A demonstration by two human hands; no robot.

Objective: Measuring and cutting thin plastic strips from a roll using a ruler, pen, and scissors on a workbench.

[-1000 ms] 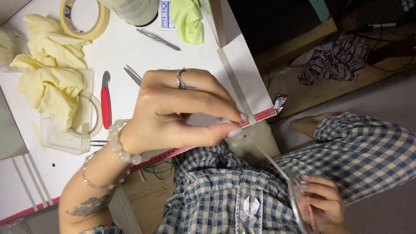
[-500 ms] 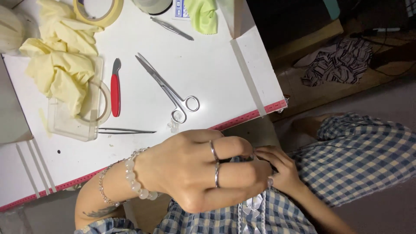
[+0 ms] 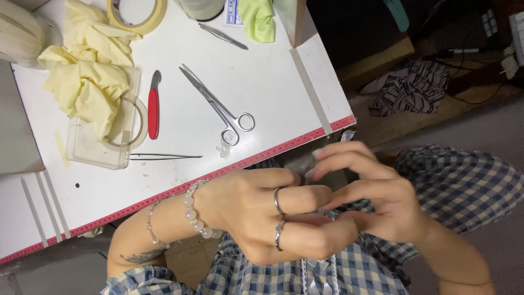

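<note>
The counter (image 3: 262,82) has open white surface between the scissors (image 3: 218,106) and its red-marked front edge, and also right of the scissors. On the left, the red-handled knife (image 3: 153,106), the tweezers (image 3: 164,157), the clear tray (image 3: 93,155) and the yellow gloves (image 3: 87,82) crowd the way.

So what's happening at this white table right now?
A person sits at the white table, both hands together over their checked lap. The left hand, with rings and bead bracelets, meets the right hand; anything pinched between them is too small to tell. Scissors, tweezers and a red-handled tool lie untouched.
</note>
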